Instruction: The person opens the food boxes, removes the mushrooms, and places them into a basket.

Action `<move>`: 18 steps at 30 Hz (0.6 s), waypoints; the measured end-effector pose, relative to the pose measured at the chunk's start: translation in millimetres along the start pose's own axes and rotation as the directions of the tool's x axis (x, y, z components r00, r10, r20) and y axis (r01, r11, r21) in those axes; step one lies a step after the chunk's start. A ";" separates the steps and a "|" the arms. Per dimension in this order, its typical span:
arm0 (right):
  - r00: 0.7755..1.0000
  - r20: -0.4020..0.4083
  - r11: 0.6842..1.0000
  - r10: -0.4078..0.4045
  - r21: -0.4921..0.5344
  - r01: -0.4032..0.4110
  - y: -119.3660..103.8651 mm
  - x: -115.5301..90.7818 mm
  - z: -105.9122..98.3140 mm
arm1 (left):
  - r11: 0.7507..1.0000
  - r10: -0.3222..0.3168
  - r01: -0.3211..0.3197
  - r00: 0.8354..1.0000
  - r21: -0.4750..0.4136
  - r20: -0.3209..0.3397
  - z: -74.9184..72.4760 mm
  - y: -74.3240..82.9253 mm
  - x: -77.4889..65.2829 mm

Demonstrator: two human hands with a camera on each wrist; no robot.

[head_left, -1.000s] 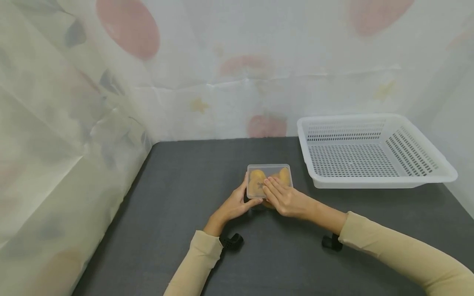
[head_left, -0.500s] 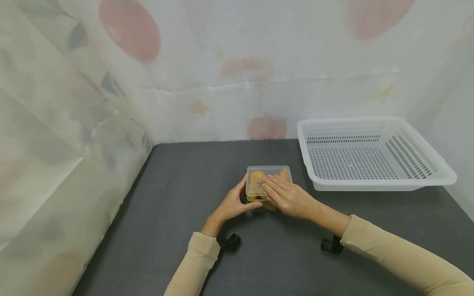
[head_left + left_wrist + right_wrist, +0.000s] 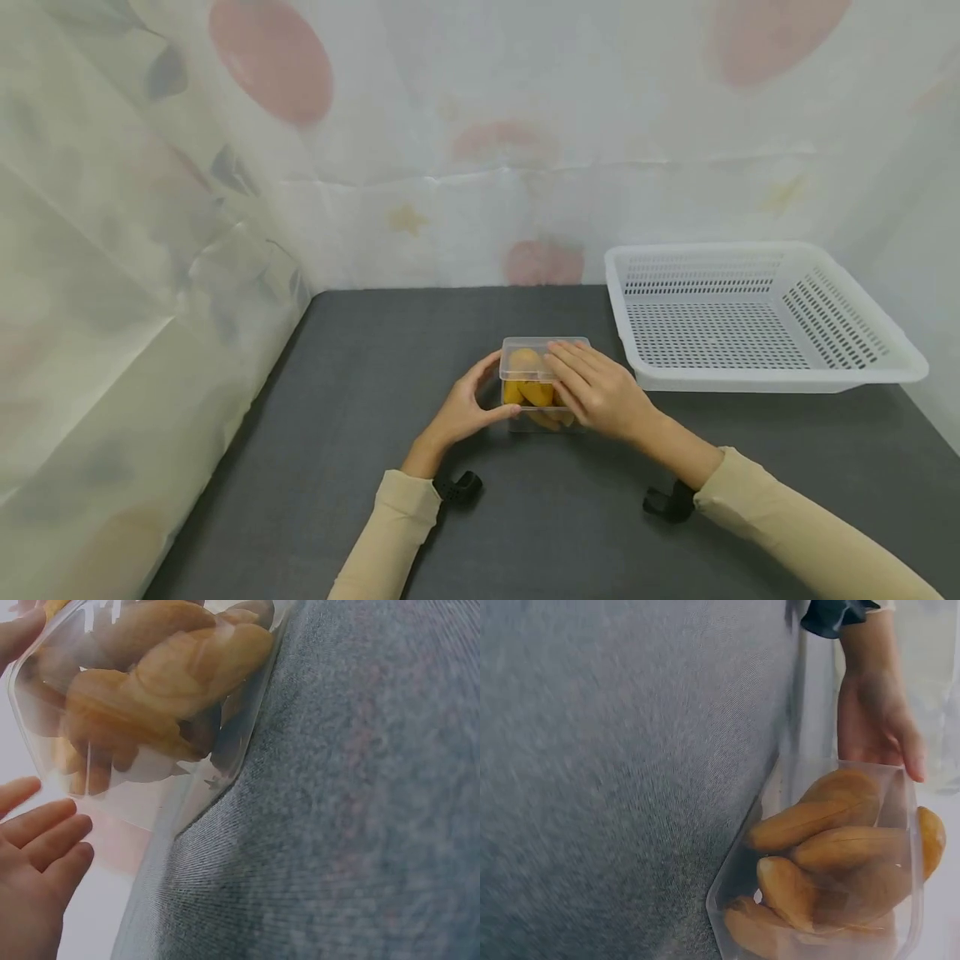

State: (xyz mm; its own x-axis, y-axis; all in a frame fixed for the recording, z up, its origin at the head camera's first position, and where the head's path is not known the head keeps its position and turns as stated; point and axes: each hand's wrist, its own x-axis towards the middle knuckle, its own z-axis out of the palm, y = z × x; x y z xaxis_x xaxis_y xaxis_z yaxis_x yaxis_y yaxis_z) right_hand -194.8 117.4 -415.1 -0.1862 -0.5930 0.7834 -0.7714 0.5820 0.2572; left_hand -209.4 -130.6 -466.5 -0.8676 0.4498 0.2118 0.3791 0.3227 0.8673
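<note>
A clear plastic box (image 3: 540, 422) stands on the dark table, filled with several yellow-brown, elongated, fruit-like pieces (image 3: 851, 850). Its clear lid (image 3: 517, 369) covers only the back part. Toward the front, yellow pieces (image 3: 536, 392) show uncovered. My left hand (image 3: 459, 410) holds the box's left side, thumb at the front rim; in the left wrist view its fingers (image 3: 56, 836) lie beside the wall. My right hand (image 3: 600, 392) rests straight fingers on the lid's right side, its thumb hidden.
A white perforated plastic basket (image 3: 712, 333) stands at the table's back right. Behind the dark table (image 3: 390, 350) hangs a patterned white sheet (image 3: 465, 217); another sheet borders the left side. Black camera mounts (image 3: 457, 487) hang beneath both wrists.
The lid's front edge has moved back from the box's front rim, uncovering the yellow pieces, with my right hand following. My left hand keeps its hold, shifting slightly left.
</note>
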 end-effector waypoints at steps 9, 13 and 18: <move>0.993 -0.098 0.995 0.069 0.077 -0.062 -8.4 -14.2 -18.9 | 0.999 0.050 -0.050 0.999 0.007 -0.017 -6.7 32.9 -5.0; 0.988 -0.126 0.991 0.090 0.110 -0.076 -14.9 -21.3 -27.4 | 0.998 0.055 -0.055 0.998 0.002 -0.016 -7.3 35.2 -6.5; 0.986 -0.133 0.988 0.097 0.130 -0.079 -22.6 -32.3 -33.4 | 0.998 0.057 -0.057 0.998 -0.015 -0.002 -6.2 33.9 -5.3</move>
State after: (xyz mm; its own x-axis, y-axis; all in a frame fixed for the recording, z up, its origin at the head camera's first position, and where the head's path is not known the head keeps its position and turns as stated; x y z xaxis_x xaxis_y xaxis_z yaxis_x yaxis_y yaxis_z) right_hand -151.1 142.0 -427.4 -0.1774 -0.4545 0.8729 -0.8267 0.5501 0.1184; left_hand -194.0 -127.2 -435.4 -0.8451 0.4659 0.2622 0.4236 0.2842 0.8601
